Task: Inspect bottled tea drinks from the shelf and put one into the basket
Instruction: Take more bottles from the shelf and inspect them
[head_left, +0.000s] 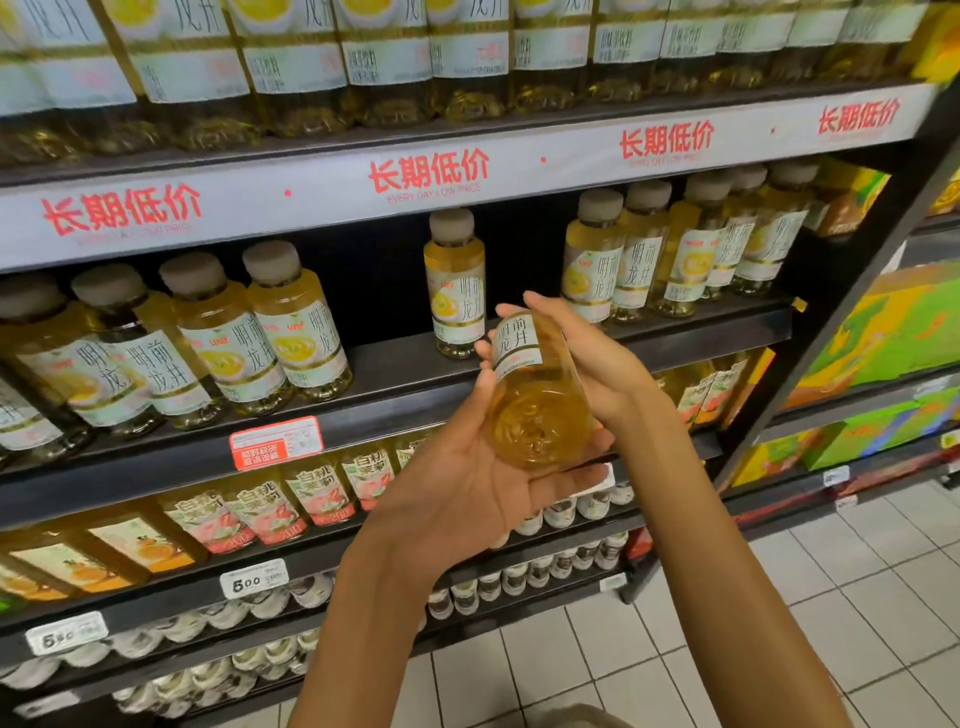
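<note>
Amber tea bottle (535, 400) tilted, cradled between hands.

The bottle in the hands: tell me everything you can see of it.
The bottle is clear plastic, filled with golden-yellow tea, with a white label printed in dark Chinese characters. It is tilted, base toward the camera, cap end hidden. The left hand cradles its base; the right hand grips its upper part, before the shelf.
</note>
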